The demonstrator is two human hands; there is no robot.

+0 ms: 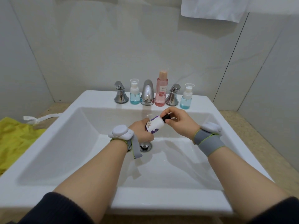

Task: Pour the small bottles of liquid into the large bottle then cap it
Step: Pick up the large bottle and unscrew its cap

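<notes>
Centre of frame, over the sink: white-and-purple bottle, tilted, gripped by left hand. Right hand pinching its black cap. Upper centre, sink ledge: pink bottle, two blue pump bottles, upright.

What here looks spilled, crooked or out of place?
No spill shows. The four bottles on the sink ledge stand upright. Only the yellow cloth lies crumpled at the left, with a white strip loose beside it.
</notes>
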